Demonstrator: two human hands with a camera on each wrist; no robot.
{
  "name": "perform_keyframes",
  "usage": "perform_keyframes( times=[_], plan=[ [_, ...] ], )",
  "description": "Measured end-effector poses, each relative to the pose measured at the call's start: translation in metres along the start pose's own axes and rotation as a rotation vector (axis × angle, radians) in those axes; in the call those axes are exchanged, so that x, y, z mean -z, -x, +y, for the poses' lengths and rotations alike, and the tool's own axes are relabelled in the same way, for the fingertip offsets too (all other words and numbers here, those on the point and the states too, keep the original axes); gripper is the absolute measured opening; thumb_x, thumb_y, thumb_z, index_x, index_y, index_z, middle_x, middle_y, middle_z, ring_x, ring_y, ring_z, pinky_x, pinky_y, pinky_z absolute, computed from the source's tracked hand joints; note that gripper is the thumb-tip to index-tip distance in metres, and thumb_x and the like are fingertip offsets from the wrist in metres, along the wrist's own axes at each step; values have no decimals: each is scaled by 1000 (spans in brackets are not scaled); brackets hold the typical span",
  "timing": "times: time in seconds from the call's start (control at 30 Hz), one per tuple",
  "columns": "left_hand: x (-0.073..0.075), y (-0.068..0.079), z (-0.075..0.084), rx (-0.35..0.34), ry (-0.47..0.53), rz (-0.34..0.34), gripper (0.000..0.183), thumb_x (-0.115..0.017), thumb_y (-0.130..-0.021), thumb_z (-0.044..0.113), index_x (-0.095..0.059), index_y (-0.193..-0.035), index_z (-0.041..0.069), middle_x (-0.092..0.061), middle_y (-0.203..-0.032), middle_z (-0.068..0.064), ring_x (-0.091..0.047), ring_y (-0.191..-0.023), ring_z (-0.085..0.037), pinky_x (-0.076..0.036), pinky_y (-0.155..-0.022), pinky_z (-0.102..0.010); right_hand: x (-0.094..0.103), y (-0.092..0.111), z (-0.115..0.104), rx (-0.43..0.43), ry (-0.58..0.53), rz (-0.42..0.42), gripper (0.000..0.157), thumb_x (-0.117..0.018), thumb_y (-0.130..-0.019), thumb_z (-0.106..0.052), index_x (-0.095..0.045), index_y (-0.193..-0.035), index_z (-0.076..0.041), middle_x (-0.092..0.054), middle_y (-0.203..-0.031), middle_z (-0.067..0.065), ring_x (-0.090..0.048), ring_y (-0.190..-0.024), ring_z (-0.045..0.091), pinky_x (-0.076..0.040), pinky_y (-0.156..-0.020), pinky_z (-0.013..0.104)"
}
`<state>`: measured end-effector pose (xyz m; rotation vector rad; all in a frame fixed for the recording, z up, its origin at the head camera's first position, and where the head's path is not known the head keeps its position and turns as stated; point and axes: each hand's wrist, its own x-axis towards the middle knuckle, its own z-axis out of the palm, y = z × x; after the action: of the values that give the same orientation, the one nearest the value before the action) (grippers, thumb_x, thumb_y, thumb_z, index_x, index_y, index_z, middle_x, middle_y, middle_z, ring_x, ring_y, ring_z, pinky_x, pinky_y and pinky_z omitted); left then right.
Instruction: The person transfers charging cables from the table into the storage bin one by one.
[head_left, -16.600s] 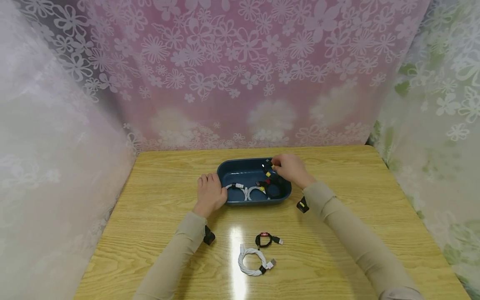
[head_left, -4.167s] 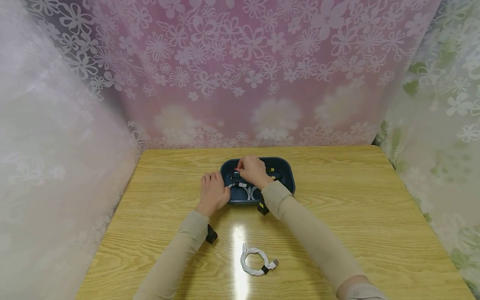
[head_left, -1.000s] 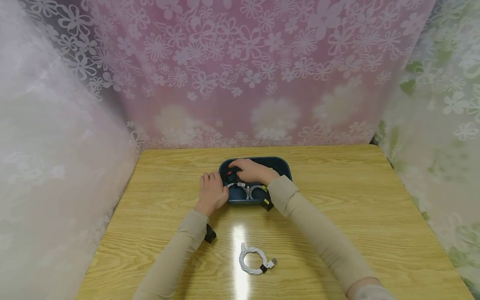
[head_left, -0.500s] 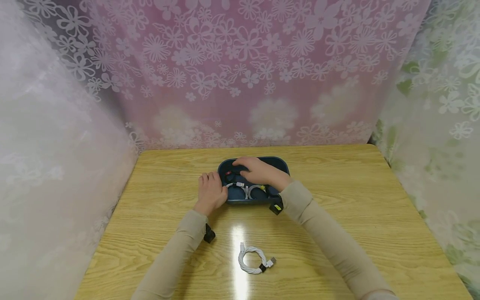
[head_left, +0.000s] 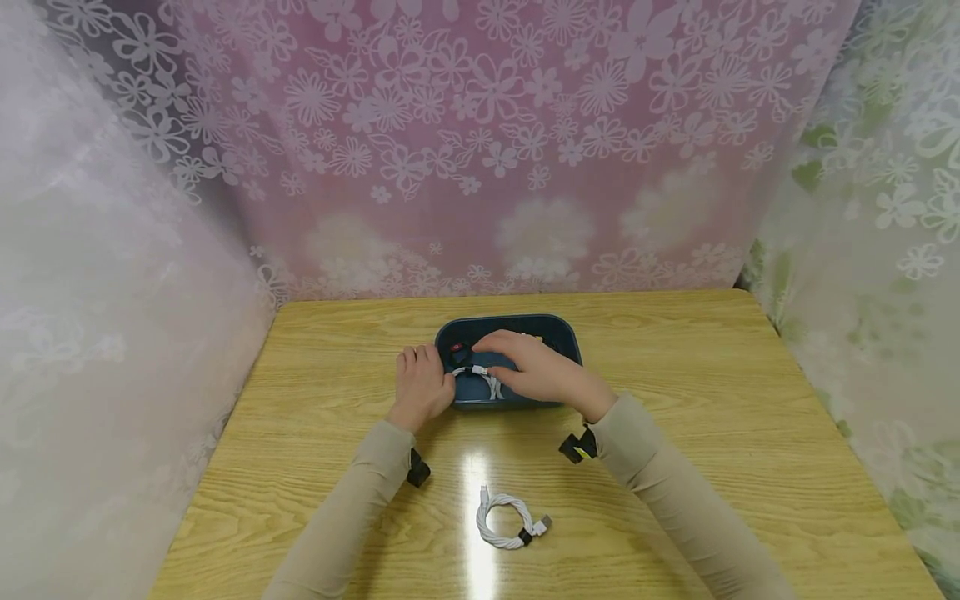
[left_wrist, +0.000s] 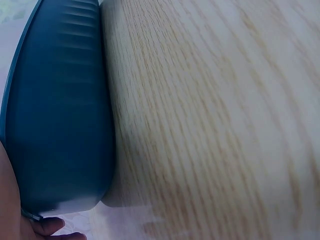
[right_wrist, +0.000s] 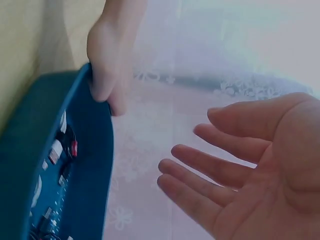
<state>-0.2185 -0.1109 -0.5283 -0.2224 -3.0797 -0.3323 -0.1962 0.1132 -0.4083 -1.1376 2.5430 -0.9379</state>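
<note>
My left hand (head_left: 422, 387) grips the left end of a dark blue bin (head_left: 468, 406), thumb and fingers on its rim. My right hand (head_left: 540, 371) hovers over the bin's middle. In the right wrist view that right hand (right_wrist: 260, 175) has its fingers spread, with nothing held. At the bin's far left lies a coiled black cable with a red tie (head_left: 458, 348). In front of it lies a coiled white USB cable (head_left: 481, 371). The bin's right part is mostly hidden behind my right hand. A braided white USB cable (head_left: 504, 543) lies coiled on the table.
The wooden table (head_left: 337, 358) meets a pink flowered curtain (head_left: 480, 208) at the back. Pale curtains hang on both sides. Black wrist cameras (head_left: 577, 447) sit under my sleeves.
Earlier the black cable with the red tie was on the table; my right hand put it in the bin's far left and let go. That hand has drawn back rightward. The left hand stays.
</note>
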Motion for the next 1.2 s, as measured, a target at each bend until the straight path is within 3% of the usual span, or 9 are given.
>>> perform_keyframes(
  times=[0.27,0.43,0.73,1.0,1.2],
  plan=[
    [0,0,0,1,-2,-11,33,-45,-97,25,-47,-115,-2,-50,-114,-21,-38,-110,-39,-26,-102,-50,-22,26,-9,129,-76,33,40,-64,-96,-11,-58,-136,-8,-57,-136,9,-59,-112,21,-50,-89,40],
    [-1,0,1,4,-1,2,34,-45,-95,24,-47,-117,-3,-50,-115,-22,-39,-112,-40,-26,-103,-50,-37,40,-15,209,-86,47,38,-67,-94,-8,-61,-132,-9,-59,-131,7,-56,-121,22,-48,-96,37],
    [0,1,1,3,-4,16,31,-46,-94,23,-48,-112,-2,-51,-110,-20,-39,-107,-38,-27,-101,-49,-69,57,-12,363,-165,20,35,-69,-90,-2,-65,-124,-10,-62,-124,4,-58,-116,16,-47,-97,33],
    [0,1,0,-9,22,31,28,-45,-93,22,-48,-108,-1,-50,-107,-19,-38,-104,-38,-27,-99,-49,-102,68,-4,344,-54,-112,36,-67,-83,7,-71,-113,-12,-64,-116,-1,-58,-110,10,-47,-95,25],
    [0,2,0,-8,24,31,29,-45,-93,22,-48,-109,-2,-50,-107,-19,-38,-104,-37,-28,-98,-49,-117,71,-4,260,5,-218,41,-65,-80,10,-72,-114,-12,-64,-114,-4,-56,-106,8,-46,-90,20]
  ],
)
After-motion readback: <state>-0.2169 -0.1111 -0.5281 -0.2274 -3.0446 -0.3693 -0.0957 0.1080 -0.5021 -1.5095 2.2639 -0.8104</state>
